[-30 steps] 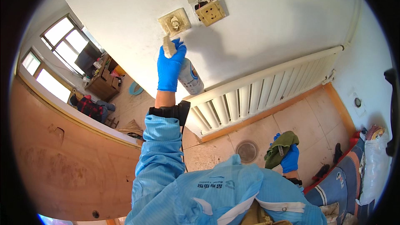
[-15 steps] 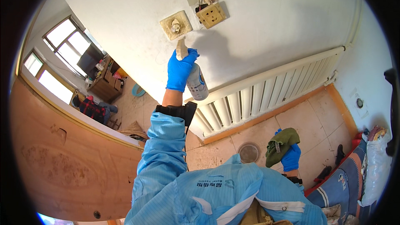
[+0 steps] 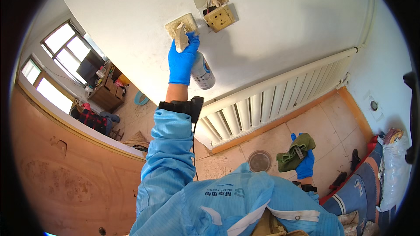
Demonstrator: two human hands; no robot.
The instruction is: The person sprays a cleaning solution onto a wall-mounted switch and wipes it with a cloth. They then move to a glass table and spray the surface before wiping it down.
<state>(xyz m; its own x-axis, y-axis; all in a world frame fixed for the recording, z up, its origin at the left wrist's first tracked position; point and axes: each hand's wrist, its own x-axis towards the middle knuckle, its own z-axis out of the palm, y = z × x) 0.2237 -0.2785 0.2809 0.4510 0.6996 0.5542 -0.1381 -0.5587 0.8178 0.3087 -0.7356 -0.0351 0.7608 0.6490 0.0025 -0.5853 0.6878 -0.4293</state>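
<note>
My left hand, in a blue glove, is raised to the wall and wrapped round the neck of a spray bottle. The bottle's pale trigger head overlaps a grimy, yellowed switch plate in this view; I cannot tell if they touch. Right beside that plate, a yellowed socket hangs loose with wires above it. Lower down, my right hand, also gloved in blue, grips a dark green cloth over the tiled floor.
A white radiator runs along the wall below the sockets. A round drain is set in the tiles. At the left stands a wooden door, with another room beyond. Dark shoes and a blue patterned fabric lie at the right.
My left hand has moved up and slightly left with the spray bottle, bringing its head in front of the switch plate. The green cloth has shifted slightly in my right hand.
</note>
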